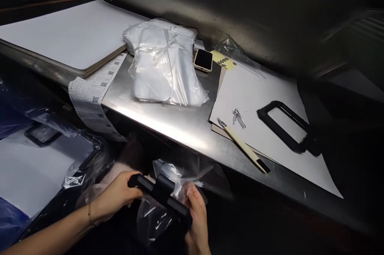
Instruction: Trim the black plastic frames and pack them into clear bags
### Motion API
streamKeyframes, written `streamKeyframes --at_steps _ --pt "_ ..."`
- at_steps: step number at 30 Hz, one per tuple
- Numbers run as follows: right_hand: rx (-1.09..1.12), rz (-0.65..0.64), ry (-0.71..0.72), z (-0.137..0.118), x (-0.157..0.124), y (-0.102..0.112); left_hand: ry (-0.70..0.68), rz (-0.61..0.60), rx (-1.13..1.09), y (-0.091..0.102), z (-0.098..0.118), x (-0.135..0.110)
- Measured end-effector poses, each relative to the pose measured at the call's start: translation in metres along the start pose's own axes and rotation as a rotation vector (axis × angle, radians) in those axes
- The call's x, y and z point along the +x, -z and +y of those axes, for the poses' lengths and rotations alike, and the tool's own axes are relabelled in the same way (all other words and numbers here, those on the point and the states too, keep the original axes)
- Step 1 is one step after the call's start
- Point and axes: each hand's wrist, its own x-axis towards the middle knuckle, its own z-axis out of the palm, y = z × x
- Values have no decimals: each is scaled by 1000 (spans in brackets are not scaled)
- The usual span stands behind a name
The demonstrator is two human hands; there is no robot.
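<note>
Below the steel table's edge, my left hand (117, 193) grips one end of a black rectangular plastic handle (160, 191). My right hand (196, 219) holds the other end, with a clear plastic bag (153, 219) bunched around it and hanging below. The handle's lower part is partly hidden by the plastic and my right hand. A similar black handle (285, 125) lies on a white sheet (258, 107) on the table, out of reach of neither hand's contact. A thin bracelet circles my left wrist.
On the stainless steel table (168, 125) lie a tied bundle of clear bags (163, 67), a phone (203, 59), a yellow label strip (223, 59), a barcode label sheet (96, 95), nail clippers (238, 118) and a craft knife (243, 147). A white board (66, 33) lies behind.
</note>
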Motion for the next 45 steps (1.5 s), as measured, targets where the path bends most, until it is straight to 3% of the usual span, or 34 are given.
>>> streamKeyframes --at_steps 3,8,13,16,20,25,29,34,39,45 --pt "150 49 -54 -13 9 8 -43 31 -68 20 -2 3" --pt "192 -15 -179 -30 21 5 -52 -14 -62 37 -3 9" --pt "70 -6 -11 -39 37 -2 -31 -112 47 51 14 2" --pt "-80 18 110 -39 52 -7 10 -258 46 57 24 -4" --pt "-313 -83 203 -36 61 -21 91 -416 28 39 27 10" --pt "-631 -426 215 -44 47 -42 93 -482 87 3 18 50" --pt "-891 -583 349 -57 35 -41 105 -410 174 -4 10 60" --pt "-1211 -520 507 -57 23 2 141 -263 227 13 6 44" --pt "-1325 -538 564 -17 -4 36 165 -193 257 22 4 27" --pt "-1223 -646 603 37 -34 24 171 -114 292 25 -2 22"
